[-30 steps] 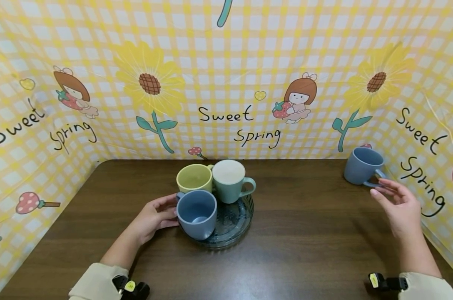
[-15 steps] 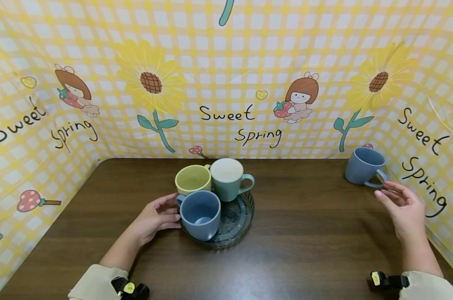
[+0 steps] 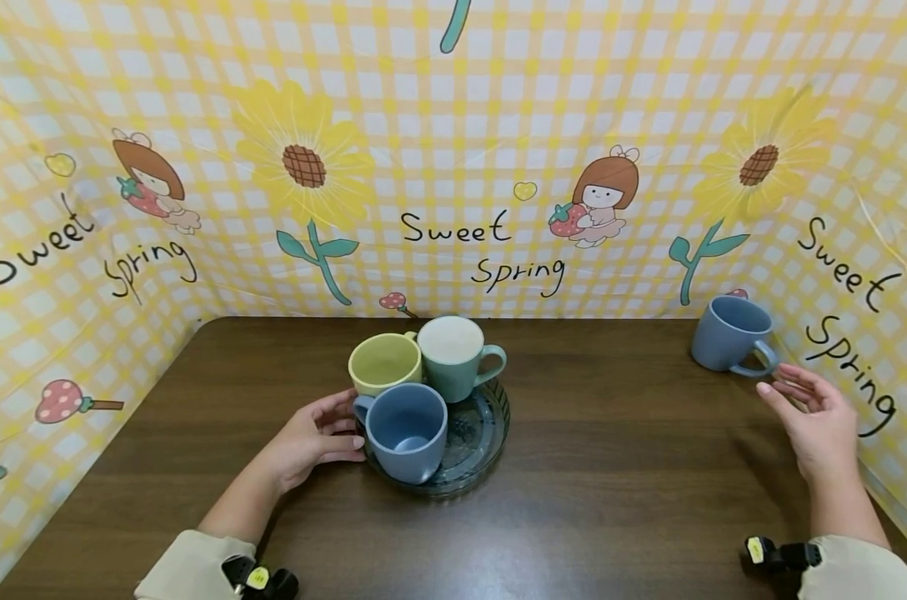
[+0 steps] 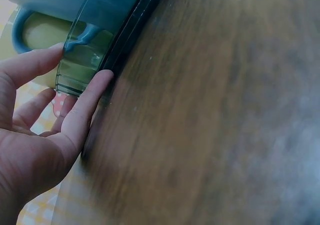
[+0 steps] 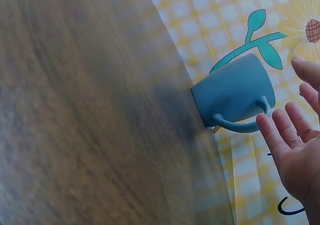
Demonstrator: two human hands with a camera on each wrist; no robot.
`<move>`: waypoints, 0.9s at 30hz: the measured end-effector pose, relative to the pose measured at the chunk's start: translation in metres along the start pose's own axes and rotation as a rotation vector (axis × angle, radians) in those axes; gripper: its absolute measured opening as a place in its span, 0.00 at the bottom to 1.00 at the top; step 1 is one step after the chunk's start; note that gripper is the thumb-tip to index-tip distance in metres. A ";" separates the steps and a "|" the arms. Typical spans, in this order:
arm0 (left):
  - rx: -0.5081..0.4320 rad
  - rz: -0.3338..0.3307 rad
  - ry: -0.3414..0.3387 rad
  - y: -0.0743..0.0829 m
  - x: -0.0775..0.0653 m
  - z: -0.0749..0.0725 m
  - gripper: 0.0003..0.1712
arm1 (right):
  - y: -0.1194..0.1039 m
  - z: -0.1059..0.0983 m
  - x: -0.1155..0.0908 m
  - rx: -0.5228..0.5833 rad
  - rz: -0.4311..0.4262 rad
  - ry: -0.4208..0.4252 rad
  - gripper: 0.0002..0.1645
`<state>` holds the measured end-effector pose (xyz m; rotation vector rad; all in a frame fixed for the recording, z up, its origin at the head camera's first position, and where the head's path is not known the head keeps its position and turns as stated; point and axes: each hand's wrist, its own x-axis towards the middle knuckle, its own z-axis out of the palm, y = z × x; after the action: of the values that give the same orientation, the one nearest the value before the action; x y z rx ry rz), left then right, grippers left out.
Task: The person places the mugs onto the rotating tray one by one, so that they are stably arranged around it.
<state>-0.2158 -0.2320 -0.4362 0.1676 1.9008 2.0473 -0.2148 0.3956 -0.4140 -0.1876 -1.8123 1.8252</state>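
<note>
A round, dark, see-through glass plate [image 3: 483, 442] bears a blue mug [image 3: 401, 462], a yellow-green mug [image 3: 382, 377] and a teal mug [image 3: 457, 377] with a pale inside. My left hand [image 3: 314, 437] reaches the plate's left side, fingers loosely extended. In the left wrist view its fingertips [image 4: 106, 75] rest at the glass wall, below the blue mug's handle. At the far right stands a second blue mug [image 3: 719, 342], upright with its handle towards me. My right hand [image 3: 817, 417] is beside that handle, holding nothing; the right wrist view shows its fingers [image 5: 270, 132] spread and overlapping the handle.
The brown wooden table [image 3: 603, 483] runs back to a yellow checked cloth [image 3: 453, 150] printed with flowers, which encloses the back and both sides. The second blue mug stands near the table's back right corner.
The plate has turned counterclockwise with its mugs: the blue one shifted right, the yellow-green and teal ones left. My right hand has drawn slightly right from the second blue mug, which stayed put.
</note>
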 end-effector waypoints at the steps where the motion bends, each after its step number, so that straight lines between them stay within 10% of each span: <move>1: 0.002 -0.002 0.001 0.000 0.000 0.000 0.50 | 0.000 0.000 0.001 -0.002 0.003 0.006 0.22; 27: 0.038 0.001 0.011 -0.001 -0.003 0.004 0.52 | 0.010 -0.018 0.019 -0.074 0.121 -0.022 0.34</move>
<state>-0.2118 -0.2294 -0.4360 0.1676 1.9473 2.0176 -0.2254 0.4214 -0.4200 -0.3126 -1.9224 1.8495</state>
